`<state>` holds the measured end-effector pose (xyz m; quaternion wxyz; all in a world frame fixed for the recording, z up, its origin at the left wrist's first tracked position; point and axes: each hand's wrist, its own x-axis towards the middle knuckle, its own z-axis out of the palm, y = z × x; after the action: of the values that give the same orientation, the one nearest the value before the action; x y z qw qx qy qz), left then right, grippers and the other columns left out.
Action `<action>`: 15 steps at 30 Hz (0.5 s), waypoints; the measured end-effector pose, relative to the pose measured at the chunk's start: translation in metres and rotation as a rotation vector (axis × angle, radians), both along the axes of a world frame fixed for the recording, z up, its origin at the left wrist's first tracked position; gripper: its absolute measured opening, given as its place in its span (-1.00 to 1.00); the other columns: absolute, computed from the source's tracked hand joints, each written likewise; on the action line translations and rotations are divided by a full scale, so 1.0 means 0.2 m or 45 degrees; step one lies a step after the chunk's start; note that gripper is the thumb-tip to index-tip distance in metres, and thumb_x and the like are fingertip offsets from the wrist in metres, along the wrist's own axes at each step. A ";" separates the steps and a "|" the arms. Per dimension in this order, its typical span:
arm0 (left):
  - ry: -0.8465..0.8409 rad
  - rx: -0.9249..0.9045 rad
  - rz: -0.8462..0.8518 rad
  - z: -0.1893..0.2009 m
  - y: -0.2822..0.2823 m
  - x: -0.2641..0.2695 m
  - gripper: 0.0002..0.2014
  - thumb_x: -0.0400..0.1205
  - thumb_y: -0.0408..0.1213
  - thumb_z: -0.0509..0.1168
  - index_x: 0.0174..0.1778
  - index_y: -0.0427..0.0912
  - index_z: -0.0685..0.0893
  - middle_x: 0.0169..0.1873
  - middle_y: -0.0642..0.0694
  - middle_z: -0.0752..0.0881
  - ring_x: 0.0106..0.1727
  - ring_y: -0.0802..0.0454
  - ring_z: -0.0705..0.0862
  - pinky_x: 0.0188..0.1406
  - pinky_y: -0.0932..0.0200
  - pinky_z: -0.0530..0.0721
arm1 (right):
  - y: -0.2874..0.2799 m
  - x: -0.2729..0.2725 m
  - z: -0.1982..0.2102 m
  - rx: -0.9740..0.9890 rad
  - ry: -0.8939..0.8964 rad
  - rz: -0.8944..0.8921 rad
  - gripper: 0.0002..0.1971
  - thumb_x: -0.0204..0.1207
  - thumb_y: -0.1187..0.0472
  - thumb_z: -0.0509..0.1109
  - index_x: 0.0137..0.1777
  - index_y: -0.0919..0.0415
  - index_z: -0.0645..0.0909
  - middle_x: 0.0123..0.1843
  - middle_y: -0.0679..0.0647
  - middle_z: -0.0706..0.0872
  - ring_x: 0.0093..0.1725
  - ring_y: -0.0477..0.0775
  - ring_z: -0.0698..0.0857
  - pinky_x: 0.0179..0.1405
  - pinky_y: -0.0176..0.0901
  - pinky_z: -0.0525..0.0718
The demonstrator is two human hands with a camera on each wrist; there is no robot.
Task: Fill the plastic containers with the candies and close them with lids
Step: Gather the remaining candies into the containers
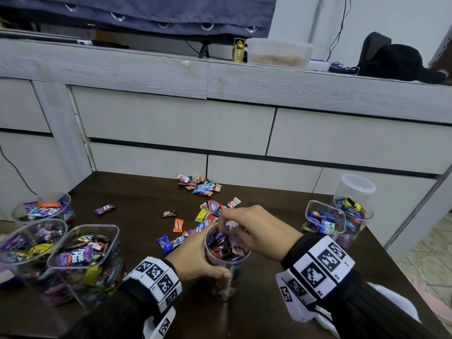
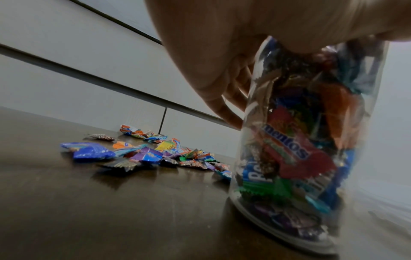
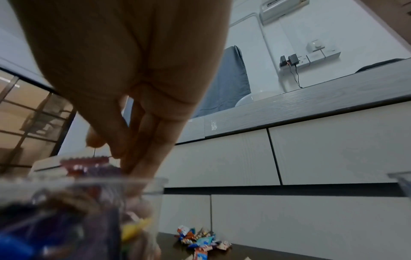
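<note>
A tall round clear container (image 1: 227,272) (image 2: 300,140) (image 3: 66,202) stands on the dark table (image 1: 137,199), packed with wrapped candies up to its rim. My left hand (image 1: 195,255) (image 2: 222,98) grips its side, thumb in front and fingers behind. My right hand (image 1: 227,222) (image 3: 133,158) reaches down into its mouth; straight fingertips touch the top candies, with the thumb held apart. Loose candies (image 1: 208,214) (image 2: 142,154) lie just behind the container, and a second small pile (image 1: 199,184) (image 3: 198,237) lies farther back. No lid is on this container.
Three open candy-filled containers (image 1: 41,209) (image 1: 31,241) (image 1: 85,250) stand at the left. At the right are a square filled one (image 1: 325,218) and a round filled one (image 1: 353,211), with an empty clear tub (image 1: 354,185) behind. Grey drawers (image 1: 171,123) rise behind the table.
</note>
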<state>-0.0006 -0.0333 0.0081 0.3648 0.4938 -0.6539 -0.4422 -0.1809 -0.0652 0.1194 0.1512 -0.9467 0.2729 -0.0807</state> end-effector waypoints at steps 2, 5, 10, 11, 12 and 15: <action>0.043 0.031 -0.016 -0.01 0.00 0.00 -0.09 0.13 -0.07 0.72 0.39 0.11 0.45 0.28 0.16 0.70 0.36 0.19 0.64 0.42 0.11 0.55 | -0.01 0.01 -0.04 -0.061 -0.005 -0.045 -0.74 0.58 0.34 0.30 0.20 0.05 0.58 0.13 -0.02 0.75 0.15 0.02 0.68 0.13 -0.09 0.63; 0.087 0.062 -0.020 -0.03 0.00 0.00 -0.08 0.13 -0.12 0.72 0.40 0.07 0.45 0.26 0.16 0.72 0.34 0.17 0.66 0.40 0.15 0.57 | -0.01 0.02 -0.11 -0.189 0.033 -0.163 -0.75 0.56 0.21 0.34 0.21 -0.04 0.61 0.09 0.02 0.65 0.11 0.04 0.63 0.06 -0.06 0.61; 0.074 0.058 -0.018 -0.05 0.00 0.00 -0.08 0.10 -0.14 0.72 0.37 0.08 0.44 0.25 0.30 0.69 0.35 0.25 0.64 0.32 0.36 0.56 | -0.01 0.03 -0.17 -0.231 -0.151 -0.265 -0.82 0.56 0.25 0.32 0.11 0.03 0.63 0.16 -0.02 0.56 0.21 0.00 0.47 0.11 -0.11 0.53; 0.061 0.058 -0.025 -0.05 0.00 0.00 -0.09 0.10 -0.12 0.72 0.36 0.09 0.45 0.24 0.33 0.69 0.34 0.28 0.63 0.29 0.40 0.56 | 0.00 0.03 -0.18 -0.227 -0.218 -0.308 -0.83 0.59 0.18 0.30 0.15 0.03 0.59 0.20 -0.03 0.53 0.23 -0.02 0.43 0.17 -0.10 0.52; 0.050 0.053 -0.027 -0.05 0.00 0.00 -0.12 0.10 -0.10 0.71 0.33 0.08 0.47 0.21 0.35 0.70 0.31 0.31 0.64 0.25 0.43 0.56 | 0.02 0.04 -0.18 -0.174 -0.260 -0.351 -0.78 0.60 0.05 0.28 0.21 0.02 0.54 0.24 -0.03 0.49 0.24 -0.04 0.39 0.23 -0.07 0.50; -0.052 -0.016 -0.012 -0.04 0.00 -0.01 -0.24 0.14 -0.07 0.67 0.27 0.03 0.56 0.13 0.29 0.75 0.22 0.33 0.68 0.21 0.37 0.62 | 0.07 0.07 -0.21 0.095 -0.090 -0.413 -0.32 0.43 -0.35 0.28 0.43 0.00 0.31 0.40 -0.03 0.40 0.35 0.03 0.36 0.34 0.11 0.48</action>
<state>-0.0032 -0.0339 -0.0004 0.3524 0.4973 -0.6663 -0.4295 -0.1678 -0.0509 0.0769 0.1806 -0.8805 0.4196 -0.1270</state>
